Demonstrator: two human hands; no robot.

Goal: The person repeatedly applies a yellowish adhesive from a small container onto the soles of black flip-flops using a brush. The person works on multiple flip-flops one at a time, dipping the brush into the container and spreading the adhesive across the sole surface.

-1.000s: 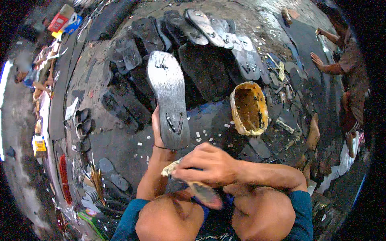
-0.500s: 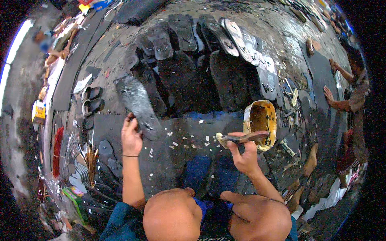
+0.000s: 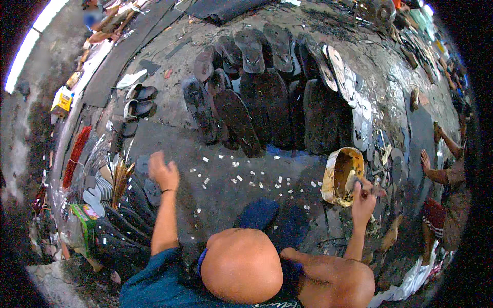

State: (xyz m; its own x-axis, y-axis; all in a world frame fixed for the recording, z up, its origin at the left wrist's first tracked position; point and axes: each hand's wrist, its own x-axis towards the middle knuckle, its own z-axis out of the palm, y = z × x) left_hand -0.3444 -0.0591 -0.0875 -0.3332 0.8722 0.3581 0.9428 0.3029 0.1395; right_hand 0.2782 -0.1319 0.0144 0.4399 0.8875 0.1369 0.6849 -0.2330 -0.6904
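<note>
Right hand (image 3: 363,199) pinching a brush (image 3: 354,183) over the yellow glue tin (image 3: 331,177), left hand (image 3: 163,173) loosely curled, holding nothing, well left of the tin

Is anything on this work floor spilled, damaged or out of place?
Small pale scraps lie scattered on the dark floor between the left hand and the yellow tin. The tin's rim looks dented and smeared. Nothing else stands out.

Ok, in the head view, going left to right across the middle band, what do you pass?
Red bundle → left hand, empty and raised over the dark floor → scattered white scraps → yellow-rimmed tin → right hand dipping a tool at the tin → another person's hand flat on the floor.
</note>
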